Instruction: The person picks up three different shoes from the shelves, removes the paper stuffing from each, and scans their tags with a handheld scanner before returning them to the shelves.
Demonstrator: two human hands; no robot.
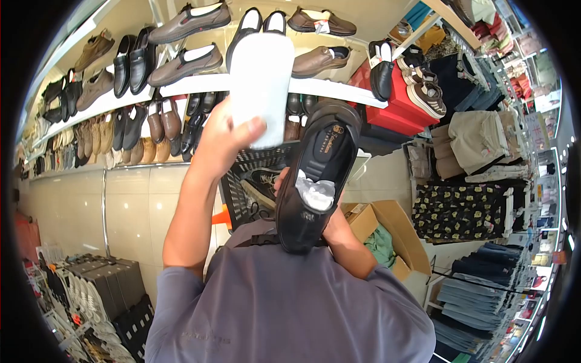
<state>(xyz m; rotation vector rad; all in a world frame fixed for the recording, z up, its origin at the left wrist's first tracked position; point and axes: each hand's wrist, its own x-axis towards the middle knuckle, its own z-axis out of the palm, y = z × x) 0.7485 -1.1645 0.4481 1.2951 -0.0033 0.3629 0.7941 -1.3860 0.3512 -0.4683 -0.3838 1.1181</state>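
Observation:
My left hand (225, 138) is closed around the lower end of a white, flat, rounded shoe insert (261, 85), thumb across its face. It stands upright in front of the shelves. Beside it, my right hand (334, 221) is wrapped round a black slip-on shoe (311, 178), mostly hidden behind it. The shoe is upright with its heel up and its opening towards me. Gold lettering marks its insole, and crumpled white stuffing (316, 192) sits towards its toe. The insert and the shoe are apart.
Ahead, a white shelf (200, 85) bears several rows of shoes. A black basket (233, 192) holding a sneaker (261, 187) is below my hands. Right of me are an open cardboard box (408, 233), red shoeboxes (393, 100) and racks of clothes (463, 212).

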